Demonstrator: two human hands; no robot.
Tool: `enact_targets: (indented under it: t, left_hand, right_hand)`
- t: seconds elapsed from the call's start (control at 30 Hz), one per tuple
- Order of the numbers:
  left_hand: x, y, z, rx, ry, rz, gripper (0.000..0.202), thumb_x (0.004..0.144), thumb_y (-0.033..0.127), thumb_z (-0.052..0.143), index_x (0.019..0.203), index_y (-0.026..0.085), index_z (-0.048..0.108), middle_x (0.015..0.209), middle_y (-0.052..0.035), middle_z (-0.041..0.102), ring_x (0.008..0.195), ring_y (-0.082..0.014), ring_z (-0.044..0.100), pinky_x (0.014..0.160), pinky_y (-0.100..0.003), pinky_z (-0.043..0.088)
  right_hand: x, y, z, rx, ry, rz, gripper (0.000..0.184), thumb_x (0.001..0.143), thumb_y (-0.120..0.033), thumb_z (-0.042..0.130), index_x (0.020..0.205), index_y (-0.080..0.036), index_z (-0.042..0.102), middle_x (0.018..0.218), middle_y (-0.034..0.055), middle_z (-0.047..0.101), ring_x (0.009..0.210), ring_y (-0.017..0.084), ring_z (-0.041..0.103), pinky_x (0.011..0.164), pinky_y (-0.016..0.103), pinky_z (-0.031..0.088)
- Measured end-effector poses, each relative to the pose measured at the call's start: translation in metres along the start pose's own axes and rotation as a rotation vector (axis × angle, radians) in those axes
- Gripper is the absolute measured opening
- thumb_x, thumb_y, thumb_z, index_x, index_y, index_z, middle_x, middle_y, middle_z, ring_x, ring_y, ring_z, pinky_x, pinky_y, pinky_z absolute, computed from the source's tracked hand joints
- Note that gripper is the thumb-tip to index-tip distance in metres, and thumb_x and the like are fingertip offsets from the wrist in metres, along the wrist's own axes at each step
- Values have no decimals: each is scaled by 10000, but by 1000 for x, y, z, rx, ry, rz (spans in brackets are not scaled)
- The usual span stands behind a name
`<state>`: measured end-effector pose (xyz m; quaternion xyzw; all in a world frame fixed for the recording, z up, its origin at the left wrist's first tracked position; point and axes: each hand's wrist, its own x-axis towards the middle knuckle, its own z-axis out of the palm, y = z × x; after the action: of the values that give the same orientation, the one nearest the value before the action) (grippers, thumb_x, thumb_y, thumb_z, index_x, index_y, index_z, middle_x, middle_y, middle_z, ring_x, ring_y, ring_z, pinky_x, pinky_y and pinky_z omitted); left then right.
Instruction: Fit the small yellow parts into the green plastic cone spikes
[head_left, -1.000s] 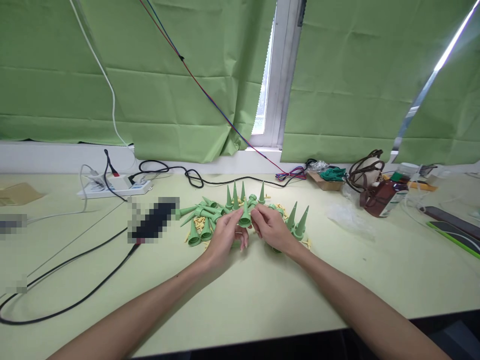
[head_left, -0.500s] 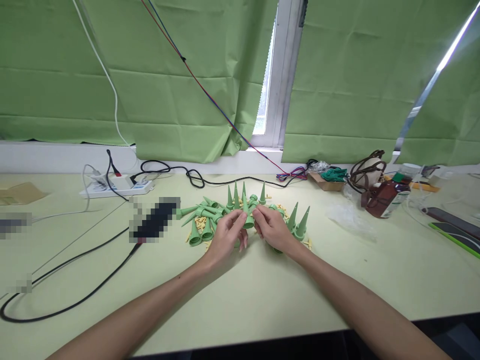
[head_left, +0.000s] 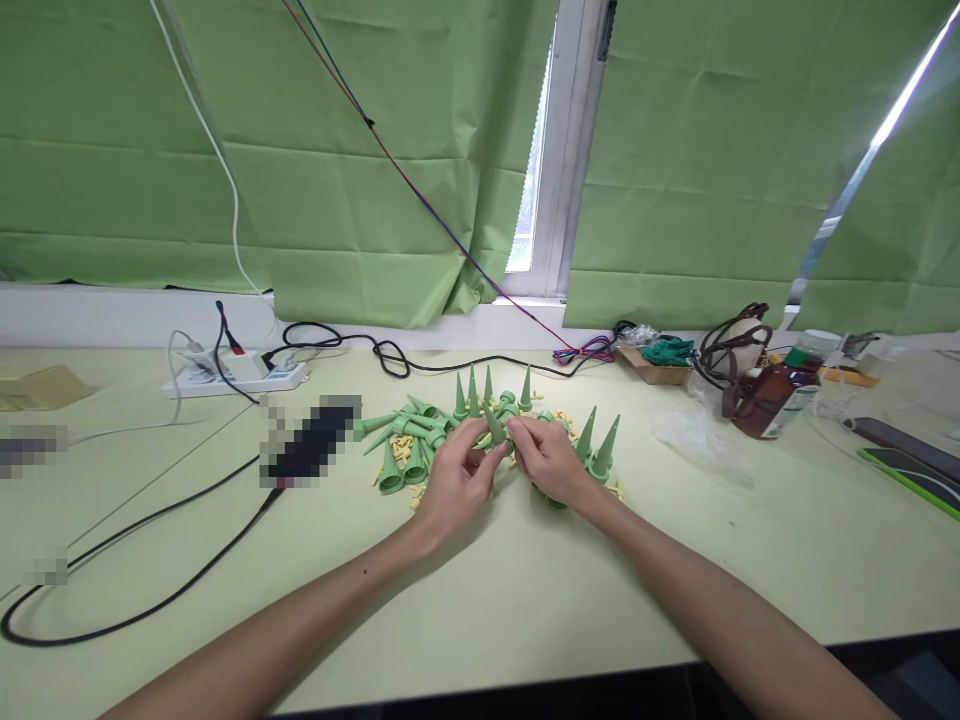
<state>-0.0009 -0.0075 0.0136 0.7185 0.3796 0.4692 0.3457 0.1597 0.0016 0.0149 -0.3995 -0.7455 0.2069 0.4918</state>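
Note:
A green plastic cone-shaped spike point(head_left: 493, 426) is held between the thumb and fingers of my left hand point(head_left: 457, 485), its tip tilted up and to the left. My right hand point(head_left: 551, 460) is closed in a pinch right beside that spike; what its fingertips hold is hidden. Around both hands lie more green spikes. Several stand upright behind, such as one spike point(head_left: 460, 395), and others lie in a heap point(head_left: 424, 425) to the left. To the right of my right hand, two spikes point(head_left: 602, 450) point up. Small yellow pieces point(head_left: 403, 448) are scattered among them.
A power strip point(head_left: 289, 378) and black cable point(head_left: 465, 362) run along the back. At left sits a blurred dark device point(head_left: 311, 445). On the right are a plastic bag point(head_left: 701, 440), a cardboard box point(head_left: 651, 370), a brown bottle point(head_left: 776, 400) and a green-edged device point(head_left: 911, 478).
My left hand has turned the spike, so its tip leans more to the left and its wide end is lower. The left fingers have shifted around it; my right hand stays nearly in place.

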Motion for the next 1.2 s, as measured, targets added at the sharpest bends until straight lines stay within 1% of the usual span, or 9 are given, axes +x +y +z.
enact_targets:
  t: [0.27, 0.37, 0.5, 0.63, 0.8, 0.9, 1.0, 1.13, 1.2]
  left_hand:
    - [0, -2, -2, 146, 23, 148, 160, 941, 307, 527, 988, 216, 650, 1092, -67, 570, 580, -79, 499, 483, -215, 425]
    - [-1, -2, -2, 218, 57, 232, 187, 950, 266, 515, 1054, 232, 668, 1142, -77, 582, 607, -79, 532, 504, -209, 452]
    - [-1, -5, -3, 313, 106, 387, 257, 945, 183, 509, 1133, 251, 671, 1162, -88, 606, 667, -91, 584, 536, -203, 482]
    - [1, -11, -5, 424, 161, 607, 315, 940, 98, 492, 1165, 244, 656, 1159, -91, 629, 664, -80, 594, 564, -201, 494]
    - [4, -20, -8, 535, 142, 765, 382, 930, 34, 484, 1230, 241, 600, 1191, -105, 614, 636, -63, 594, 568, -203, 485]
    - [4, -20, -9, 536, 123, 731, 361, 935, 46, 483, 1222, 236, 592, 1195, -109, 578, 585, -46, 559, 540, -211, 464]
    - [2, -16, -7, 510, 132, 625, 326, 934, 66, 485, 1180, 243, 605, 1232, -105, 538, 582, -44, 534, 533, -221, 462]
    - [0, -7, -4, 400, 93, 417, 379, 920, 82, 475, 1242, 263, 556, 1353, -112, 433, 645, -50, 569, 557, -222, 512]
    - [0, -4, -3, 316, 97, 299, 345, 934, 153, 494, 1265, 251, 508, 1318, -113, 436, 691, -71, 591, 532, -207, 511]
  right_hand:
    - [0, 2, 0, -24, -9, -8, 524, 1035, -435, 307, 567, -224, 410, 466, -21, 455, 467, 138, 447, 561, 296, 339]
    - [0, 3, 1, -26, 3, 2, 566, 1036, -446, 296, 528, -226, 414, 445, -13, 463, 460, 141, 462, 572, 299, 358]
    - [0, 2, 2, 23, 8, 35, 594, 1032, -440, 312, 489, -223, 418, 413, -15, 476, 427, 131, 470, 570, 285, 386]
    - [1, 3, 2, 103, 8, 89, 631, 1025, -410, 347, 430, -213, 428, 375, -18, 476, 398, 112, 465, 573, 256, 412]
    - [3, 8, 3, 226, -65, 163, 654, 1013, -383, 370, 386, -208, 426, 329, -30, 430, 357, 100, 453, 531, 233, 414]
    - [3, 8, 3, 247, -68, 178, 649, 1010, -413, 383, 399, -202, 438, 343, -27, 451, 359, 96, 457, 511, 227, 410]
    - [4, 6, 4, 255, -34, 184, 624, 1006, -475, 390, 451, -198, 457, 373, -28, 470, 361, 96, 459, 476, 227, 400]
    - [4, 5, 5, 306, 19, 207, 566, 989, -554, 392, 559, -197, 479, 439, -37, 484, 353, 99, 470, 403, 228, 382]
    - [4, 5, 5, 307, 42, 204, 557, 986, -573, 386, 587, -195, 479, 462, -39, 482, 353, 95, 472, 395, 226, 384]
